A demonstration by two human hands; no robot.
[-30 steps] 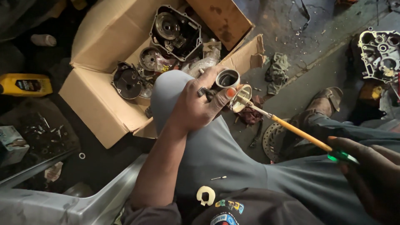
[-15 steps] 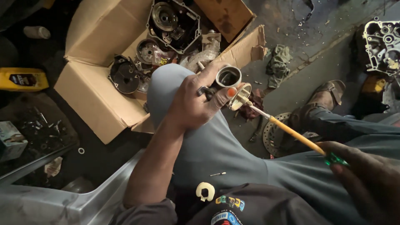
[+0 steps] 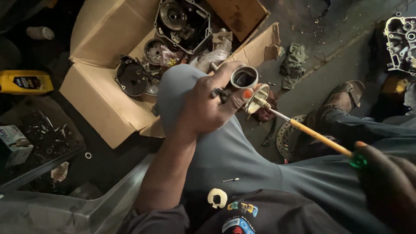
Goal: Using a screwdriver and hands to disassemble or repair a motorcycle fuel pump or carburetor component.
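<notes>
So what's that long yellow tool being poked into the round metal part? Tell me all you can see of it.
It is a screwdriver with a thin bright metal shaft, a long yellow handle and a green end. It slants from lower right up to the left. The right hand grips its green end; its tip sits at a pale, dish-shaped piece of the small metal part that the left hand holds above the knee. Whether the tip is in a screw cannot be told.

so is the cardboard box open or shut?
Open. The cardboard box has its flaps folded outward, and the metal engine parts inside it show.
</notes>
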